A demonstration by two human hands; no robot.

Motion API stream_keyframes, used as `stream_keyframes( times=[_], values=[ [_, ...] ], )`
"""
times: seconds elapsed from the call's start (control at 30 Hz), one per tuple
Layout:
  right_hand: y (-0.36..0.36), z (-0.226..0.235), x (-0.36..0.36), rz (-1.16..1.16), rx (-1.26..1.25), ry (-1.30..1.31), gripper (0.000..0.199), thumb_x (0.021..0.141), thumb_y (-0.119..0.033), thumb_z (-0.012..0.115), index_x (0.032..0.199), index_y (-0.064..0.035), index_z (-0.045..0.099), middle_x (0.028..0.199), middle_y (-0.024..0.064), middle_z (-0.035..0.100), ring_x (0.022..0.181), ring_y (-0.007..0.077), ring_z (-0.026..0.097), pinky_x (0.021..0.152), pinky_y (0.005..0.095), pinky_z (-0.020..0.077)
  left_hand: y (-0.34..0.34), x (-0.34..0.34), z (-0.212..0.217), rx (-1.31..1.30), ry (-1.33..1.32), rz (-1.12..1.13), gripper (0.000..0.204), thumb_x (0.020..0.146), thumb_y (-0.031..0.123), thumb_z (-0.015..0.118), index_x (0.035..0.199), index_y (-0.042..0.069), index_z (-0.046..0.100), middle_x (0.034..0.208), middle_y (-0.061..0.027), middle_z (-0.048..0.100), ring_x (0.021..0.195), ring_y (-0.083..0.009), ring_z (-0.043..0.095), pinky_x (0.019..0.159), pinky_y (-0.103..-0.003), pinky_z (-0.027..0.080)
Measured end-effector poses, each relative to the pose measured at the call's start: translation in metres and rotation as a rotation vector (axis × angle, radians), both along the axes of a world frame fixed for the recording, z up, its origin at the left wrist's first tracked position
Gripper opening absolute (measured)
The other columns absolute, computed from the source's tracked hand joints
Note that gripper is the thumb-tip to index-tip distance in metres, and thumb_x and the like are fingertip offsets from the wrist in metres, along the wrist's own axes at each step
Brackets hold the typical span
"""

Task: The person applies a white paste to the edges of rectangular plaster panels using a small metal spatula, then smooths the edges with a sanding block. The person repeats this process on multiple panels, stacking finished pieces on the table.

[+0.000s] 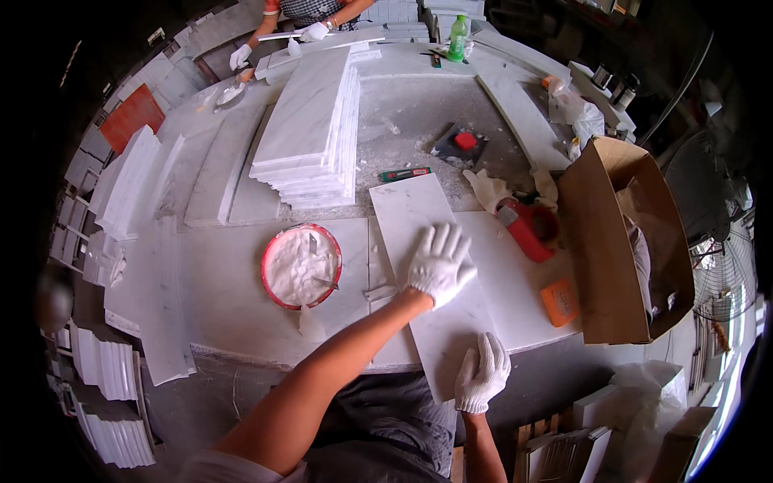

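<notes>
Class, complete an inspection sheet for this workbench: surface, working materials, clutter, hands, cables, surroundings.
Surface: grey tabletop, dusted white.
Working materials: pale slab at the front; stack of slabs beyond; red-rimmed tub of white paste.
Clutter: red tape dispenser, orange box, cardboard box, green bottle.
Hands: both gloved; left hand spread on the pale slab, right hand at its near right edge.
Cables: one thin cable-like strand at right; kind unclear.
Surroundings: co-worker across the tabletop; wire fan at right; more slabs at left.
</notes>
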State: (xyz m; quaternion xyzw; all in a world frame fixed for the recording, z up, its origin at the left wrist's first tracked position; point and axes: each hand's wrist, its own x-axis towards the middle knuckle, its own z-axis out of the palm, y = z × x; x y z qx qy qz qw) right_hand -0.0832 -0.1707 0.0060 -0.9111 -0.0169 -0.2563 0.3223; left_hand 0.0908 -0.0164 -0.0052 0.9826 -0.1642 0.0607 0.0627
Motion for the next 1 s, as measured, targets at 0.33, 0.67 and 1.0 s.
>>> stream_keyframes(
  times=[0.33,0.67,1.0],
  values=[
    [-0.028,-0.009,-0.021,-0.273,0.577,0.076,0.036,0.097,-0.006,0.057,0.132,0.0045,0.057,0.132,0.0169,0.057,0.118,0.0277,0.058,0.104,0.0385,0.0467,-0.038,-0.231,-0.061,-1.027,0.421,-0.647,0.049,0.100,0.046,0.044,0.139,0.017,0.051,0.144,-0.0061,0.050,0.141,-0.0233,0.037,0.123,-0.048,0.020],
    [-0.056,0.003,-0.048,-0.119,-0.094,0.316,0.035,0.086,-0.015,0.067,0.119,-0.0045,0.067,0.113,0.0150,0.065,0.101,0.0350,0.062,0.088,0.0439,0.0500,0.047,-0.246,0.028,-0.939,0.618,0.227,0.023,0.097,0.029,0.062,0.103,0.008,0.067,0.088,-0.0092,0.069,0.084,-0.0254,0.069,0.076,-0.038,0.052],
    [-0.060,0.007,-0.043,-0.154,-0.075,0.368,0.030,0.088,-0.019,0.067,0.116,-0.0086,0.069,0.106,0.0137,0.065,0.096,0.0333,0.063,0.084,0.0428,0.0514,0.028,-0.233,0.022,-1.327,1.219,0.406,0.048,0.099,0.034,0.060,0.129,0.000,0.043,0.112,-0.0193,0.061,0.094,-0.0237,0.067,0.080,-0.035,0.057]
  ],
)
